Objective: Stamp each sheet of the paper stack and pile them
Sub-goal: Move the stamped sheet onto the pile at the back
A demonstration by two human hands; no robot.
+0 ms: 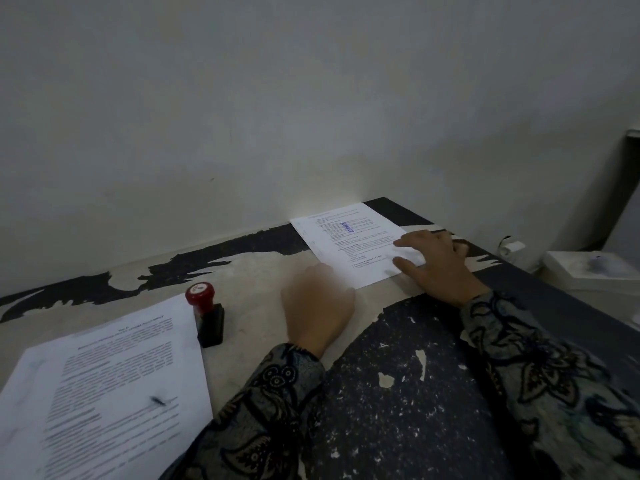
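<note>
The wall fills the upper half of the frame, plain and pale. Below it the worktop runs across the lower half, its dark coating flaked away in pale patches.

The stack of printed sheets lies at lower left, its top sheet showing no stamp mark that I can make out. A stamped sheet, marked in blue near its far end, lies right of centre against the wall; whether more sheets lie under it cannot be told.

The right hand rests flat on the near right corner of the stamped sheet, fingers spread and straight, pressing rather than gripping. The left hand is at centre, just beside the sheet's near edge, blurred; its fingers look loosely extended and it holds nothing.

The stamp, red knob on a black base, stands upright just beside the stack's far right corner, apart from both hands.

Paper of this kind is probably light, limp and slippery sheet on sheet, so one leaf is likely best peeled from a free corner or edge of the stack while the rest is held down. The stamp looks rigid and light, best taken by its knob.
</note>
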